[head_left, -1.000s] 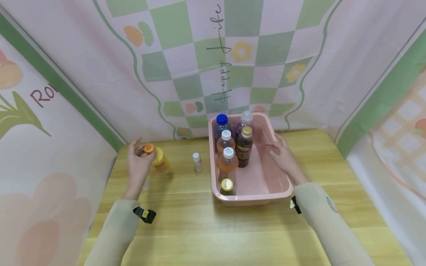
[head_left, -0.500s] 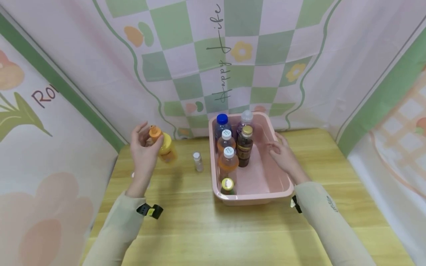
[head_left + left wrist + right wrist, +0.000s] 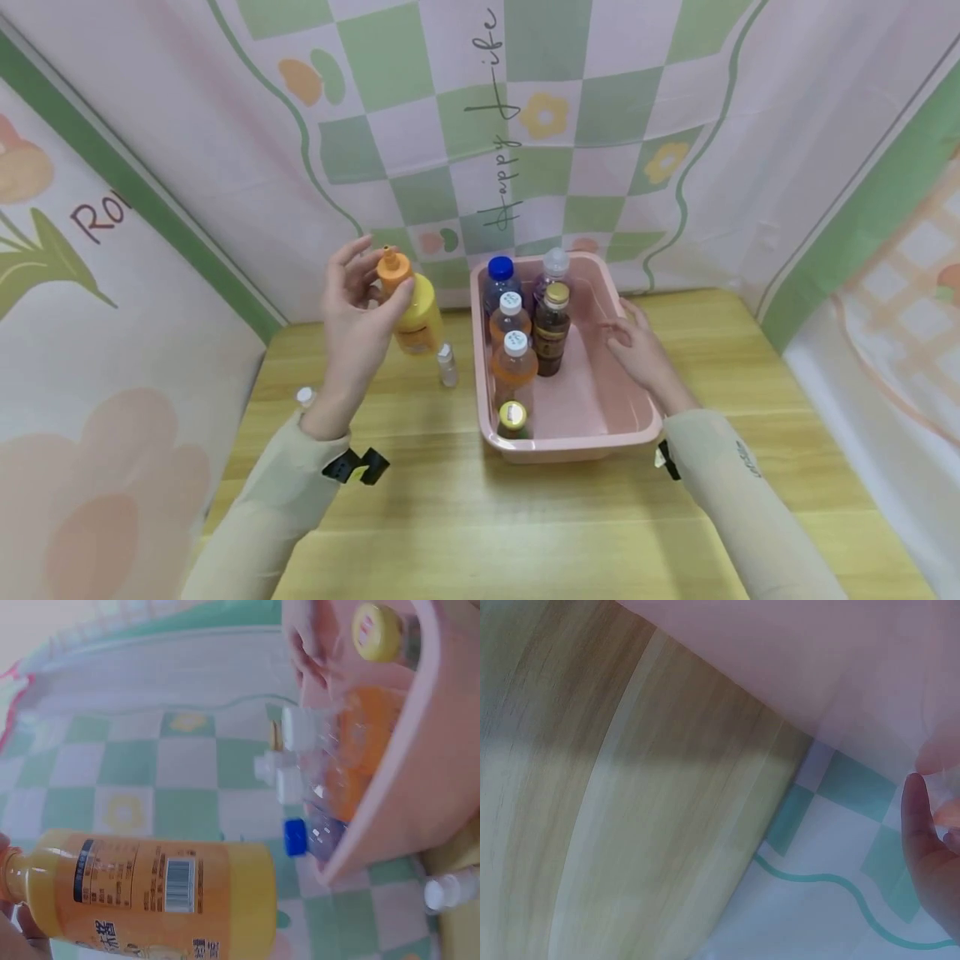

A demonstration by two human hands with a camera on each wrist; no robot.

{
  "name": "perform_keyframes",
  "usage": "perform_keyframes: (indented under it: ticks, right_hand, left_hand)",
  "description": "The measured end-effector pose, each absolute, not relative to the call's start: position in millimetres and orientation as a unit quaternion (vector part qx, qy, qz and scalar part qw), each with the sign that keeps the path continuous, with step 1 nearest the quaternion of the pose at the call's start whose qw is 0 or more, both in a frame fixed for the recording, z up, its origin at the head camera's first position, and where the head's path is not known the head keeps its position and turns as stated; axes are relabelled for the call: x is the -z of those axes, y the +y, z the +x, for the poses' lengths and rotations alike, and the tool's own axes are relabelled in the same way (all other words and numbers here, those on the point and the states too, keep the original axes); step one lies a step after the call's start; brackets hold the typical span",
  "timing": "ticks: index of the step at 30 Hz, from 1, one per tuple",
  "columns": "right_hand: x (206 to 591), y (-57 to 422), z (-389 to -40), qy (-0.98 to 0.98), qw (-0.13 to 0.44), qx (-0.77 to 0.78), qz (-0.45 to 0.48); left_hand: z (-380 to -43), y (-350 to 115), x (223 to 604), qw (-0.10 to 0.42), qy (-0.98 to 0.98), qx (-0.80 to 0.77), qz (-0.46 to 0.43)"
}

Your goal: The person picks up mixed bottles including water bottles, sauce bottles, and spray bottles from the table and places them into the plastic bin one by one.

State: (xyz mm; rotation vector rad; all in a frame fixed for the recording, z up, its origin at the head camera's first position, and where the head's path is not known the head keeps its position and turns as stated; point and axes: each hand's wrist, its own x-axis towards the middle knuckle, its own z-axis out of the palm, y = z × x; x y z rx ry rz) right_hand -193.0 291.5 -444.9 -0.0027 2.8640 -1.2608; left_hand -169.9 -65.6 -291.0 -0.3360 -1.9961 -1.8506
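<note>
My left hand [image 3: 356, 333] pinches the orange nozzle cap of a yellow squeeze bottle of sauce [image 3: 420, 321]. The bottle hangs above the table, left of a pink plastic basin [image 3: 577, 446]; its printed label [image 3: 142, 881] and barcode show in the left wrist view. At the basin's right side, my right hand [image 3: 637, 354] holds the rim, with fingers on both sides of the wall. Inside the basin stand a blue-capped bottle [image 3: 501, 271], two white-capped orange drink bottles [image 3: 515, 367], a dark gold-capped bottle [image 3: 552, 333], a clear-capped bottle [image 3: 555, 265] and a yellow-capped container [image 3: 513, 417].
A small white-capped vial [image 3: 447, 367] stands on the wooden table [image 3: 480, 533] between the held bottle and the basin. Another white cap [image 3: 305, 396] shows beside my left wrist. Patterned cloth [image 3: 427, 125] hangs behind the table and along both sides.
My left hand has lifted the yellow squeeze bottle off the table and carried it right toward the basin. The white cap near my left wrist has come into view. My right hand stays put.
</note>
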Motion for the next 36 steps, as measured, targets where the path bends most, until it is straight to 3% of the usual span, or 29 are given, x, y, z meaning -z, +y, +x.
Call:
perform_keyframes:
  ticks: [12, 23, 36]
  right_hand:
    - [445.9, 295.0, -194.0, 0.914, 0.008, 0.406, -0.002]
    - [447.6, 293.7, -195.0, 0.915, -0.007, 0.404, -0.002]
    - [447.7, 293.3, -196.4, 0.917, -0.002, 0.400, 0.002]
  left_hand:
    - [-160.3, -24.3, 268.1, 0.163, -0.709, 0.652, -0.213]
    - [-156.0, 15.6, 281.5, 0.077, -0.732, 0.618, -0.275]
    - [-160.2, 48.0, 304.4, 0.015, -0.738, 0.597, -0.315]
